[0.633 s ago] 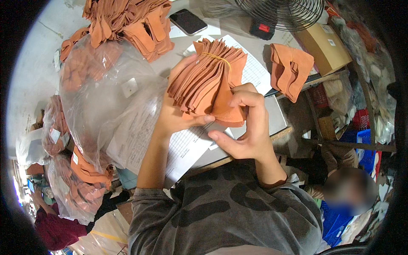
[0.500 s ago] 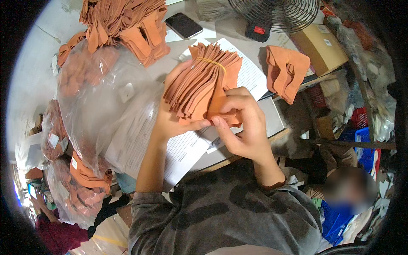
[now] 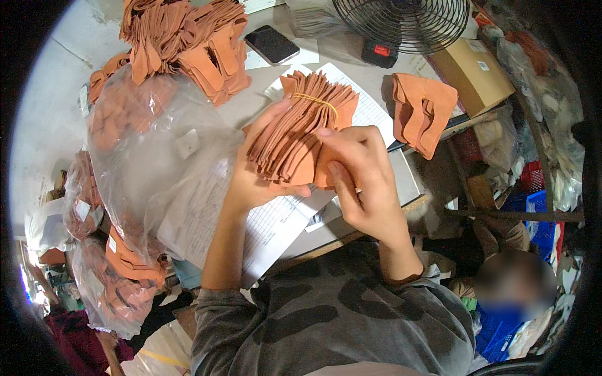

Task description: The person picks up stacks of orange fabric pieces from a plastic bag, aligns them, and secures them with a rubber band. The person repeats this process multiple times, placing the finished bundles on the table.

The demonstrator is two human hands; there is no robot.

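Note:
A thick bundle of orange-brown leather pieces (image 3: 291,135), bound by a yellow rubber band (image 3: 313,99), is held up over the table. My left hand (image 3: 254,172) wraps around its left side and underside, thumb along the bottom edge. At the bundle's right side, my right hand (image 3: 367,178) has its thumb on one of the end pieces and its index finger bent over the edges. Beneath the bundle lie printed paper sheets (image 3: 273,235). To the right, a smaller banded stack of leather pieces (image 3: 426,113) rests near the table edge.
A large heap of leather pieces (image 3: 182,37) is at the back left, beside clear plastic bags (image 3: 157,169). A phone (image 3: 272,44), a wire fan guard (image 3: 404,22) and a cardboard box (image 3: 473,75) stand farther back. Other people are at the lower left and right.
My right index finger has lifted and straightened toward the bundle's edges, and the thumb has moved up and right. The bundle has shifted slightly right in my left hand.

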